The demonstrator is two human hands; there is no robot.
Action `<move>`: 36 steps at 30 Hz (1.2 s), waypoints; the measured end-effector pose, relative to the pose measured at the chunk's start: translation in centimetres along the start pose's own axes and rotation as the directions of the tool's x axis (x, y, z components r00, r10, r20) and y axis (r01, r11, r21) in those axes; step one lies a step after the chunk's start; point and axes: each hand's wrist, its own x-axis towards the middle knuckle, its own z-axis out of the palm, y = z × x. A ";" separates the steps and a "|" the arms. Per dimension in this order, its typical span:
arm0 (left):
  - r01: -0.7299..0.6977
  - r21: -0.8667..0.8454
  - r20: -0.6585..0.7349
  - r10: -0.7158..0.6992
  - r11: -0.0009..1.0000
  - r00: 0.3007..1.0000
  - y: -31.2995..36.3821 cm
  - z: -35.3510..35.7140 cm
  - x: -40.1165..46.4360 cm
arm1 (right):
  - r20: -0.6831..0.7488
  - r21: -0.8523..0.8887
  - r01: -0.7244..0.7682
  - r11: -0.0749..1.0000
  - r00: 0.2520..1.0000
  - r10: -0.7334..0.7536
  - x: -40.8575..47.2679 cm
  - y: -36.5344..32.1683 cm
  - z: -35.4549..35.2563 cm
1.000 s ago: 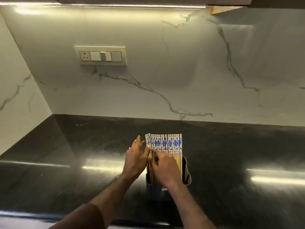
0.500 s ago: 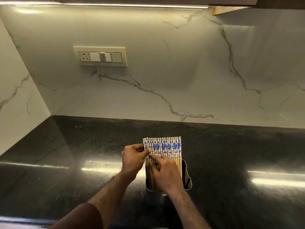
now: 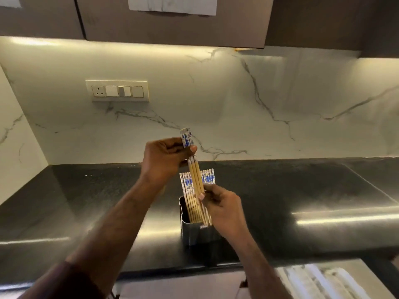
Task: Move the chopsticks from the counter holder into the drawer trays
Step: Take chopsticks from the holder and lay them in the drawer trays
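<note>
Chopsticks (image 3: 195, 175): left hand (image 3: 165, 157) pinches a few lifted above holder (image 3: 194, 231), right hand (image 3: 222, 209) pinches their lower shafts; next, carry to the near drawer.

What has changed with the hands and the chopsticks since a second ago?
The left hand has lifted a few chopsticks up out of the holder, gripping them near their patterned tops. The right hand now pinches their lower ends. The remaining chopsticks and the holder stayed put on the counter.
</note>
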 end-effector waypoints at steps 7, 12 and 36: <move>0.269 -0.155 0.160 -0.244 0.951 0.956 -1.2 5.2 -7.9 | 0.097 0.284 -0.283 0.916 0.959 0.266 -11.8 0.9 -6.7; 0.452 -0.153 0.211 -0.418 0.879 0.884 -6.2 11.1 -13.2 | 0.065 0.165 -0.477 0.863 0.879 0.473 -18.0 4.8 -11.3; 0.325 0.748 0.166 -0.637 0.578 0.752 -35.0 38.2 -22.5 | 0.015 -0.396 -0.830 0.393 0.422 0.907 -18.2 35.9 -26.2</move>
